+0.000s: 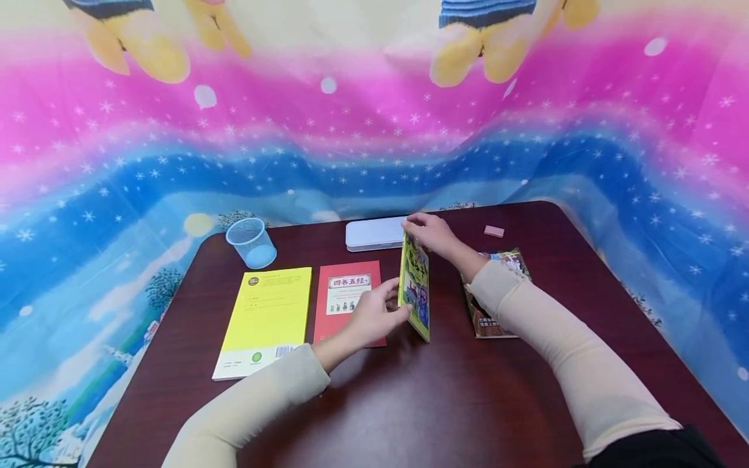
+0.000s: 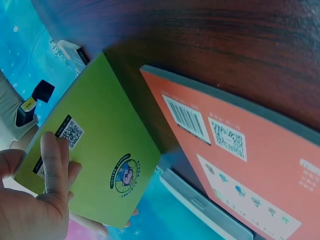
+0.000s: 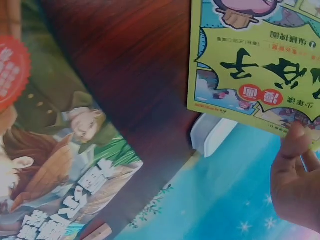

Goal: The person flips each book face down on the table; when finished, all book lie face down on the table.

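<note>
Both hands hold a yellow-green comic-style book [image 1: 417, 289] upright over the middle of the table, its illustrated cover facing right. My left hand [image 1: 377, 315] grips its near edge low down, with fingers [image 2: 52, 162] against the plain green back cover near a QR code. At the top edge my right hand [image 1: 433, 234] pinches the book; the right wrist view shows the thumb on the front cover [image 3: 240, 75]. Left of the held book lies a red book [image 1: 323, 305], partly covered by the left hand. A book with a dark illustrated cover [image 1: 478, 315] lies under the right forearm.
A yellow book [image 1: 272, 312] lies at the left of the dark wooden table [image 1: 445, 403]. Behind it stands a blue mesh cup [image 1: 251, 244]. A white case [image 1: 374, 235] lies at the back edge, a pink eraser [image 1: 494, 231] at the back right. A printed curtain [image 1: 363, 169] surrounds the table.
</note>
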`<act>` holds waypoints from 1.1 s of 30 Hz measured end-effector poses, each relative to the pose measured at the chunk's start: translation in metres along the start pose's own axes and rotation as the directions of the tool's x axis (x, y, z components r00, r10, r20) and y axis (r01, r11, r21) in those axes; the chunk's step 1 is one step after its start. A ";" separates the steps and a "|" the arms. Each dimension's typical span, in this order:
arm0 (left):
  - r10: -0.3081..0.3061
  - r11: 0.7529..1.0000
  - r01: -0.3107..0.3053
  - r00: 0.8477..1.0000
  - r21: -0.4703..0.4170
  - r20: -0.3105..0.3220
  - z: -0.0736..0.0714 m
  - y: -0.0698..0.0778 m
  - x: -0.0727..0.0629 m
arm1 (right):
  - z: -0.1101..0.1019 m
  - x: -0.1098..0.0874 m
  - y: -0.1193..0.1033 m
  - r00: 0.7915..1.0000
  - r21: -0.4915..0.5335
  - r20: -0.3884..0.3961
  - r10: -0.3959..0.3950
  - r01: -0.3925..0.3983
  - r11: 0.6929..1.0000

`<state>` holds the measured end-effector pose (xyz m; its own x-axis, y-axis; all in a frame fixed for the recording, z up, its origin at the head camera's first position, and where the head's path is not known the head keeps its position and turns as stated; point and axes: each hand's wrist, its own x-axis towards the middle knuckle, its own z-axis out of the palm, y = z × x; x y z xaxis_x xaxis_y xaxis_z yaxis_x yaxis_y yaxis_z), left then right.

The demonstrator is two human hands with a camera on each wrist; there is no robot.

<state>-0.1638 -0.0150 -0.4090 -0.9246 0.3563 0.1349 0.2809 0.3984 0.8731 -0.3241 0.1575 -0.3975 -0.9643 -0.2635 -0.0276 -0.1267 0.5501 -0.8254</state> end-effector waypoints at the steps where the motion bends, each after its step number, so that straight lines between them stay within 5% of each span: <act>1: 0.004 1.000 -0.004 1.000 0.011 0.000 0.000 0.000 0.000 | 0.000 0.000 0.000 1.000 0.012 0.007 0.001 -0.001 1.000; 14: 0.048 0.987 -0.050 0.999 0.154 0.016 0.006 0.003 -0.003 | -0.003 0.002 -0.006 1.000 0.125 -0.012 -0.007 0.008 0.992; 21: 0.038 0.934 -0.037 0.999 0.355 0.003 0.021 -0.004 -0.004 | -0.011 -0.001 -0.008 1.000 0.150 -0.014 -0.006 0.008 0.989; 33: -0.035 0.868 0.006 0.998 0.497 0.048 0.034 -0.022 -0.007 | -0.011 0.000 0.000 1.000 0.130 0.000 -0.012 0.012 0.991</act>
<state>-0.1544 0.0025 -0.4455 -0.9204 0.3822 0.0821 0.3658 0.7681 0.5256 -0.3266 0.1661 -0.3911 -0.9626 -0.2704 -0.0180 -0.1067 0.4394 -0.8920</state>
